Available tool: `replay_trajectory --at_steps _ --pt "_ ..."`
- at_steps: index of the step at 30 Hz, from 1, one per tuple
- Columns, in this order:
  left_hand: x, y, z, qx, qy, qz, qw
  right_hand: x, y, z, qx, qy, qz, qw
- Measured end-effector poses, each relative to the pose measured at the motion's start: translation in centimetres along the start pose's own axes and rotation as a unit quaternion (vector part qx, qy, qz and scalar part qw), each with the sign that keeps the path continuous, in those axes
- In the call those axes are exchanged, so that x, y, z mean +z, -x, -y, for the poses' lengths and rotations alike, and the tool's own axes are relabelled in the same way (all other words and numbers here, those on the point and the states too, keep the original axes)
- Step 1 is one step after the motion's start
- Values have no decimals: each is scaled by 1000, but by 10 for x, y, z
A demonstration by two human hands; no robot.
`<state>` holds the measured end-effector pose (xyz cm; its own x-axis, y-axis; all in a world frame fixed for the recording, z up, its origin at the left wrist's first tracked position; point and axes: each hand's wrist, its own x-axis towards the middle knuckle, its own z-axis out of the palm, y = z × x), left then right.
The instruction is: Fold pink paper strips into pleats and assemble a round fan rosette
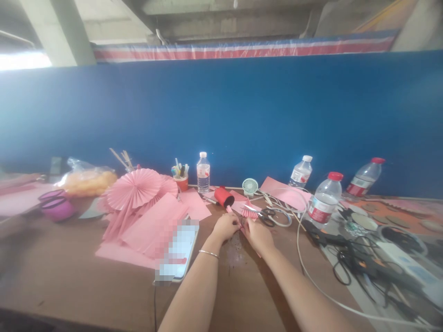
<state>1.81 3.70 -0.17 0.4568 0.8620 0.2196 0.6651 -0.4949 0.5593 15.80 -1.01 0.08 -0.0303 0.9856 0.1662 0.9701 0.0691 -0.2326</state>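
Close together over the brown table, my left hand (225, 227) and my right hand (258, 236) both have their fingers closed in a pinch on a small strip of pink paper (229, 209). Most of that strip is hidden by the fingers. A red cylindrical container (223, 197) lies on its side just beyond my left hand. Past my right hand lie a small pleated pink paper fan (249, 210) and black-handled scissors (268, 217). To the left of my left forearm is a phone (187, 251) with its screen lit.
Large pleated pink paper rosettes (134, 189) and pink sheets (148, 226) cover the left. A water bottle (203, 173), a pen cup (182, 180) and a small fan (250, 186) stand at the back. A bottle (325, 198), a white cable (300, 249) and a power strip (408, 263) occupy the right.
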Motion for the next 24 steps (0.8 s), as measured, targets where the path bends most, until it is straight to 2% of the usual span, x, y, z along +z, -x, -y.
replay_trajectory --at_steps 4,8,14,18,24 --pt "0 0 0 -2 17 -5 1000 1 1 1 8 9 -7 1000" --pt "0 1 1 -31 21 -5 999 2 1 -1 6 -5 -7 1000" --pt "-1 3 3 -59 -1 -34 998 5 0 -2 17 -12 -13 1000" --pt "-4 3 -4 -70 -2 -63 996 8 -1 -3 14 -18 -18 1000" --pt "-13 4 -20 -37 -3 -89 995 11 0 -7 28 -4 -33 999"
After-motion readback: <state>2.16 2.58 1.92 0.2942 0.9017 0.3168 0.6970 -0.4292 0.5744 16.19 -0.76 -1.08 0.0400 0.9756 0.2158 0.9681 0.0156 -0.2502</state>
